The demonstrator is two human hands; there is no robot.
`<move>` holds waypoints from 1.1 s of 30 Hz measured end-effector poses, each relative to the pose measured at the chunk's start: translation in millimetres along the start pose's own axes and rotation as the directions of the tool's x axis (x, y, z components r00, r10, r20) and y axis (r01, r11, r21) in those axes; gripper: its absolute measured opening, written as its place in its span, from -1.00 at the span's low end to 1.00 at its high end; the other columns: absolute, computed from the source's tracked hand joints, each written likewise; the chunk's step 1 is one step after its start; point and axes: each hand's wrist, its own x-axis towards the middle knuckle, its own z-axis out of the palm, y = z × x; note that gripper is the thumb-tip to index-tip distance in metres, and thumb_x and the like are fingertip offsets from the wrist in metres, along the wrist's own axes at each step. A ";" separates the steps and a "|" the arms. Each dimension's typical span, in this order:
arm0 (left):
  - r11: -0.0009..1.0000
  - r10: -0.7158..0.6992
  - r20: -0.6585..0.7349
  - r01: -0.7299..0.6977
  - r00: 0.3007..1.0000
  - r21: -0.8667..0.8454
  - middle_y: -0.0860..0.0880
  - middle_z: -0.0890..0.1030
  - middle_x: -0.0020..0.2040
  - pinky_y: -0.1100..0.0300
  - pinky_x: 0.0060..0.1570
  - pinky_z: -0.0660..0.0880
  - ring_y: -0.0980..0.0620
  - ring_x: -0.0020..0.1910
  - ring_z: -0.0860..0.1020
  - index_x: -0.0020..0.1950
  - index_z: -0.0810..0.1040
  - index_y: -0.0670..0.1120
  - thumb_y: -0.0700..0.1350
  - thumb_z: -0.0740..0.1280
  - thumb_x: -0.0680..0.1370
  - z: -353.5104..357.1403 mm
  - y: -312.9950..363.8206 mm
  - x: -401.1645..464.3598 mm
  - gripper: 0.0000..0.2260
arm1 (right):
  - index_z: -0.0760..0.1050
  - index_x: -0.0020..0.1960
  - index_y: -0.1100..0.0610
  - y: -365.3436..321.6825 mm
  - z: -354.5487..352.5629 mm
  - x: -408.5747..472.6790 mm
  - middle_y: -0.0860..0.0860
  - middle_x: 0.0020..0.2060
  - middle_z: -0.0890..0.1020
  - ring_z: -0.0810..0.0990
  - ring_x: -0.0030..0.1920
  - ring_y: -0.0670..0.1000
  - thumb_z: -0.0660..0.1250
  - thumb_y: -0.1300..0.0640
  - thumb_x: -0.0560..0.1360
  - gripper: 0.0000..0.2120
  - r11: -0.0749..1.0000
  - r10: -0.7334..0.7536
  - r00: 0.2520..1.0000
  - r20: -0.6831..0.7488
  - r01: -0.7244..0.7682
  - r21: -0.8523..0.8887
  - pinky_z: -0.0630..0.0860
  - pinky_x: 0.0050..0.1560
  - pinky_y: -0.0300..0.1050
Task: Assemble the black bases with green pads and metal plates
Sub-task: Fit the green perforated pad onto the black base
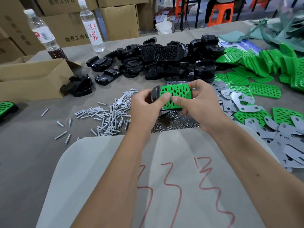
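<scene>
Mid-frame, left hand [148,104] and right hand [199,102] both grip a green pad [176,92] on a black base [155,94], held above the nuts [174,125]; surface [32,153] lower left lies open.

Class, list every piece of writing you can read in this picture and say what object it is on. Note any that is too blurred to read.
"凉白开", red, on the label of the clear water bottle.
"曲奇工作台", on the front of the cardboard box behind that bottle.
Red scrawl on the grey sheet under the arms: handwritten marks, not legible as words.
Label of the second bottle: too blurred to read.
Blue and white sheet at the far right: upside down, too blurred to read.
</scene>
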 end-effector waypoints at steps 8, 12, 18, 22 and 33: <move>0.992 -0.073 0.050 0.078 0.996 -0.097 -0.08 0.74 -0.13 0.10 -0.20 0.65 -0.05 -0.15 0.73 0.00 0.66 -0.13 -0.30 0.52 0.50 -1.9 -0.8 5.4 -0.86 | 0.52 0.08 -0.01 0.9 -14.2 1.7 0.00 -0.21 0.67 0.63 -0.32 -0.08 0.75 -0.09 0.18 -0.40 0.994 0.012 0.999 -0.051 -0.017 -0.103 0.62 -0.35 -0.02; 0.987 -0.084 0.100 0.097 0.991 -0.132 -0.06 0.74 -0.16 0.14 -0.27 0.62 -0.02 -0.17 0.72 0.03 0.65 -0.16 -0.31 0.49 0.52 -2.3 1.8 6.0 -0.87 | 0.62 0.14 0.03 -6.6 -15.5 -0.9 0.00 -0.03 0.75 0.75 -0.03 -0.01 0.59 -0.12 0.41 -0.61 0.998 -0.026 0.988 0.153 0.017 0.062 0.63 -0.09 -0.14; 0.955 -0.106 0.208 0.158 0.972 -0.250 -0.20 0.71 -0.02 -0.02 0.00 0.67 -0.10 -0.05 0.68 0.18 0.63 -0.29 -0.29 0.41 0.57 -2.3 3.8 4.2 -0.80 | 0.55 0.27 0.31 -12.2 -18.6 -1.5 0.24 0.12 0.71 0.70 0.14 0.20 0.51 0.06 0.42 -0.49 0.943 0.027 0.953 0.302 -0.125 0.308 0.58 0.30 0.20; 0.943 -0.135 0.170 0.179 0.976 -0.281 -0.11 0.73 -0.11 0.12 -0.23 0.63 -0.03 -0.16 0.69 0.00 0.69 -0.15 -0.20 0.38 0.62 0.6 4.2 3.8 -0.91 | 0.53 0.19 0.32 -16.1 -13.6 -4.6 0.26 0.08 0.70 0.71 0.07 0.17 0.49 0.16 0.40 -0.58 0.906 0.043 0.956 0.290 -0.159 0.391 0.66 0.18 0.14; 0.882 -0.176 0.155 0.226 0.972 -0.414 -0.17 0.70 -0.04 0.00 -0.03 0.66 -0.09 -0.09 0.67 0.07 0.67 -0.23 -0.21 0.36 0.62 3.2 7.1 0.8 -0.87 | 0.56 0.15 0.18 -10.9 -6.3 -6.8 0.14 -0.03 0.68 0.69 -0.02 0.09 0.48 0.23 0.36 -0.63 0.870 -0.021 0.960 0.280 -0.121 0.478 0.68 0.03 0.03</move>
